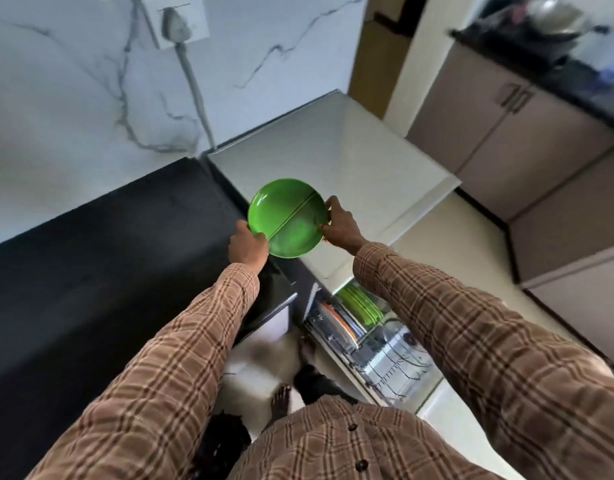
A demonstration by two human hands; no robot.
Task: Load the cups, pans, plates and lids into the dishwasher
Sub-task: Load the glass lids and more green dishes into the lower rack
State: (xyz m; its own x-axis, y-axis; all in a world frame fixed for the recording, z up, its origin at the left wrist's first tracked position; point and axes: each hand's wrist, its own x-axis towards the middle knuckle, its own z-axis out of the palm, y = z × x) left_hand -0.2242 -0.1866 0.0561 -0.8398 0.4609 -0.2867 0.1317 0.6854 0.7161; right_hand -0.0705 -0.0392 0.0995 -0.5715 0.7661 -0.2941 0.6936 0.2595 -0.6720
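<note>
I hold a green plate [287, 218] in the air above the edge of the white dishwasher top [336, 157]; a line across it suggests two plates overlapping. My left hand [247, 244] grips its lower left rim and my right hand [340, 226] pinches its right rim. Below my right forearm the dishwasher's lower rack [378, 344] is pulled out. It holds green plates [361, 303] standing on edge and an orange-rimmed white plate [340, 323].
A black countertop [101, 271] runs along the left under a marble wall with a plugged-in socket [175, 22]. Beige cabinets [506, 133] and a counter with a steel pan [555, 19] stand at the right. My feet are on the floor by the rack.
</note>
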